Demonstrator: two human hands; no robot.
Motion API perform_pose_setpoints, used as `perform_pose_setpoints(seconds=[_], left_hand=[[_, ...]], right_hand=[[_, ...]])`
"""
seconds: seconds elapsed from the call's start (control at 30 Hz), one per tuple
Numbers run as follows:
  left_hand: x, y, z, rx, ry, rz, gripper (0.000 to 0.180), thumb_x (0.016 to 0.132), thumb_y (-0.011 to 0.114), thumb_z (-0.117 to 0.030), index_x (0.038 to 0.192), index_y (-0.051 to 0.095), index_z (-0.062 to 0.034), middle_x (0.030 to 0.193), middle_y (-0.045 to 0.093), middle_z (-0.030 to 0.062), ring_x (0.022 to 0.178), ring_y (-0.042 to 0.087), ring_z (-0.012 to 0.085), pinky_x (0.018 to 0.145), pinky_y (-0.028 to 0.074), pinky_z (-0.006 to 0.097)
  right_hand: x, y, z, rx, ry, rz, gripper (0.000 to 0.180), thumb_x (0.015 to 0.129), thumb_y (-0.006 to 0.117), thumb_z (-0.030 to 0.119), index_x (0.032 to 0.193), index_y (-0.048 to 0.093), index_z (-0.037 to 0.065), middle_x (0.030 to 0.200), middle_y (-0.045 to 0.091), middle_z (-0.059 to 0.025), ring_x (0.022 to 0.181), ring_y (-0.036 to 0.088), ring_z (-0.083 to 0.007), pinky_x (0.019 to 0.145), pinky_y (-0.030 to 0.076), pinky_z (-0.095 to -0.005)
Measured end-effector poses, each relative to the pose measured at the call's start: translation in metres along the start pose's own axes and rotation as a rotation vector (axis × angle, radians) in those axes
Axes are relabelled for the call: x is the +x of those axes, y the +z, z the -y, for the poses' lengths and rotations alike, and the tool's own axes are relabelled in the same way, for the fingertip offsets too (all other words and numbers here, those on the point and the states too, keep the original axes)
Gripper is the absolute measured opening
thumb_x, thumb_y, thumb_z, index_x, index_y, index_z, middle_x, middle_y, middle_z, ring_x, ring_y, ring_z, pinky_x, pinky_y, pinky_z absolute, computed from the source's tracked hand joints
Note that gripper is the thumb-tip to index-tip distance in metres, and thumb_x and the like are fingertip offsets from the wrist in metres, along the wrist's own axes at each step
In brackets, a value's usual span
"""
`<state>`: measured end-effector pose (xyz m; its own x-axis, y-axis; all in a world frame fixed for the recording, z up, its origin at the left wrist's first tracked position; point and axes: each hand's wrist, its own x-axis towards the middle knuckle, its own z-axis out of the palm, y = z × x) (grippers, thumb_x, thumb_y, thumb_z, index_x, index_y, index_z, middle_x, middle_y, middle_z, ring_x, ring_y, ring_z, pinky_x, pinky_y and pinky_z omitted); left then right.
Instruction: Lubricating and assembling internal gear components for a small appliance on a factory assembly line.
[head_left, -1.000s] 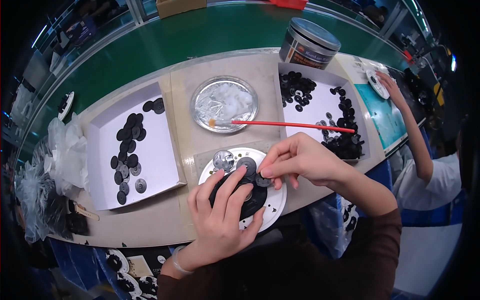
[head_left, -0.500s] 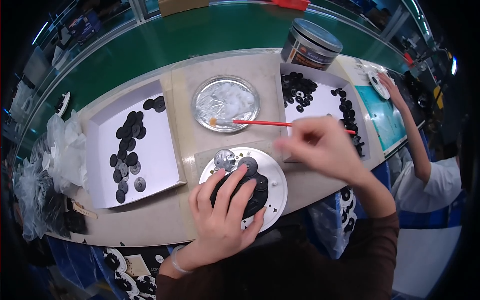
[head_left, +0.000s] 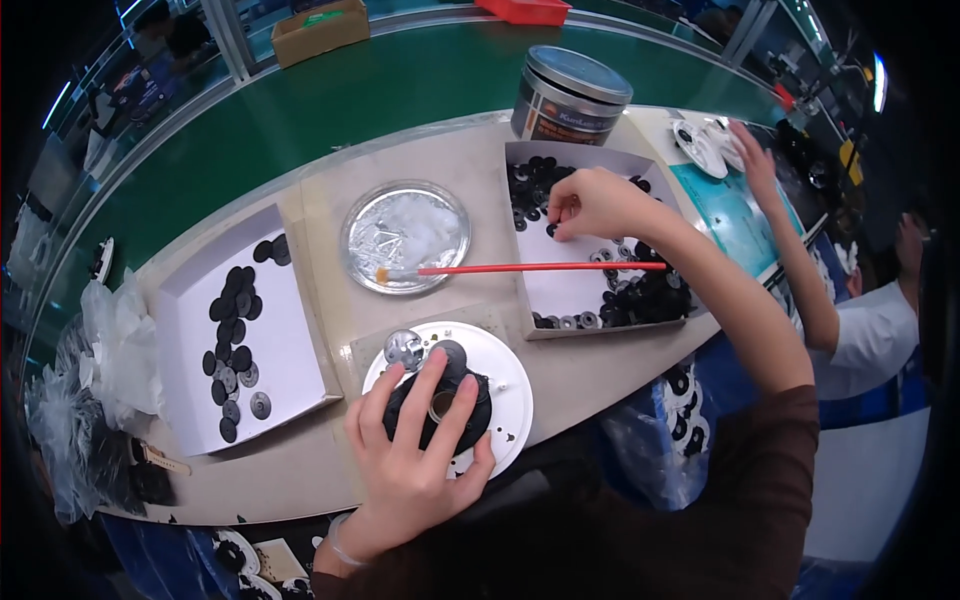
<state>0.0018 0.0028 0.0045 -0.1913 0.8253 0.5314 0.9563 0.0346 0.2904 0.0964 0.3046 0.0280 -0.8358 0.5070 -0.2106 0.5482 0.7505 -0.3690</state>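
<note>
Lower centre, a white disc [head_left: 513, 402] (likely light, stiff, best held by its rim) carries a black housing [head_left: 482, 412], partly hidden under the spread left hand [head_left: 415, 475]. Right of upper centre, the right hand [head_left: 603, 202] pinches at 1 small, probably hard black part [head_left: 552, 230], best edge-held; I cannot tell whether it's gripped.
</note>
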Motion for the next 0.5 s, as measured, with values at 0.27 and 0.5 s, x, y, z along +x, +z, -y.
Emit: perform_pose_setpoints(seconds=[0.27,0.5], left_hand=[[0.001,0.002,0.001,0.005,0.01,0.018,0.04,0.06,0.065,-0.021,0.099,0.063,-0.0115,0.119,0.05,0.0098,0.107,0.039,0.0308,0.084,0.033,0.04],[-0.001,-0.001,0.0,0.014,0.011,0.025,0.04,0.059,0.064,-0.02,0.098,0.063,-0.0112,0.119,0.05,0.0106,0.107,0.038,0.0322,0.086,0.033,0.041]], right_hand=[[0.009,0.002,0.0,-0.021,0.003,0.034,0.018,0.055,0.068,0.007,0.071,0.062,0.002,0.068,0.062,-0.0094,0.065,0.06,-0.0193,0.06,0.047,-0.0299],[0.012,0.005,0.001,-0.027,0.069,0.057,0.015,0.054,0.067,0.009,0.068,0.065,0.004,0.068,0.063,-0.0112,0.065,0.062,-0.0231,0.061,0.049,-0.0323]])
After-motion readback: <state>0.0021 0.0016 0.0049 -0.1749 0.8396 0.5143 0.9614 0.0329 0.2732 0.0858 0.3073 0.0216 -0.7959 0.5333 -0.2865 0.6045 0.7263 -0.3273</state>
